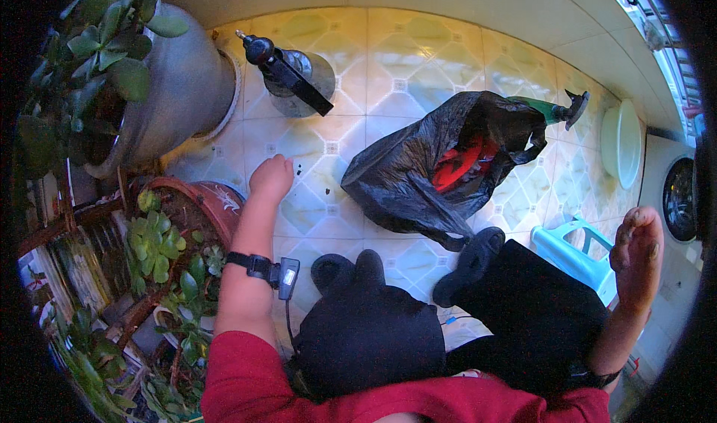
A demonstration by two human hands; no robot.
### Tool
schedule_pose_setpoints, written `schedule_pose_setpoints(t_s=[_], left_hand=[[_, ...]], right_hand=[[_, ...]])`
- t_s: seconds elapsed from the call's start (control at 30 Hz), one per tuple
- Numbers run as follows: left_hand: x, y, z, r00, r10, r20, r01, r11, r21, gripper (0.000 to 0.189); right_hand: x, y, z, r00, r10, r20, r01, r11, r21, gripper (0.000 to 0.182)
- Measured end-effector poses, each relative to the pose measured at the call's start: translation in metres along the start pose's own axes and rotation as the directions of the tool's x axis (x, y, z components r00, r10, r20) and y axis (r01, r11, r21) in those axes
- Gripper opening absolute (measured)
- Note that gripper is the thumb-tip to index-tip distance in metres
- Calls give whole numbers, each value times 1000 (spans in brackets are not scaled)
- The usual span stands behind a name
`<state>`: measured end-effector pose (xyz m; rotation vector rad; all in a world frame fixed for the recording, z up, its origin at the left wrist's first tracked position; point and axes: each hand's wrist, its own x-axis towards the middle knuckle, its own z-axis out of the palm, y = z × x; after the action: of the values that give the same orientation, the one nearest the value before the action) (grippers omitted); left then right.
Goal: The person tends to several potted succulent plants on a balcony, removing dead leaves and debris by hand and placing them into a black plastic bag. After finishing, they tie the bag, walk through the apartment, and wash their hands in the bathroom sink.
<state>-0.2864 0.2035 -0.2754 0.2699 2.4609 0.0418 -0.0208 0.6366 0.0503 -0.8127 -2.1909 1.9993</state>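
My left hand is curled above the tiled floor, close to a reddish-brown plant pot; whether its fingers hold anything is hidden. Small dark crumbs lie on the tiles beside it. My right hand, with dirt on its fingers, is raised at the right near a light-blue plastic stool, its fingers bent and nothing visible in it. Between the hands, a black plastic bag lies with its mouth open, showing something red inside. A green bottle with a dark spray head lies partly behind the bag.
A clear pump sprayer bottle with a black handle stands near a large grey plant pot. Potted succulents crowd the left side. A pale green basin and a front-loading washing machine are at the right.
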Motion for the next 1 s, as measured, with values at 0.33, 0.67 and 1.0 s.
schedule_pose_setpoints(t_s=[0.33, 0.67, 1.0], left_hand=[[15, 10, 48, 982, -62, 178, 65, 998, -7, 56], [18, 30, 58, 982, -170, 80, 176, 982, -69, 31], [-8, 13, -19, 975, 175, 139, -7, 646, -763, 22]], right_hand=[[-3, 3, -8, 999, 23, -42, -25, 999, -40, 45], [-1, 2, 1, 998, 20, -64, -23, 999, -41, 47], [-3, 3, -5, 998, 33, -62, -36, 999, -38, 50]])
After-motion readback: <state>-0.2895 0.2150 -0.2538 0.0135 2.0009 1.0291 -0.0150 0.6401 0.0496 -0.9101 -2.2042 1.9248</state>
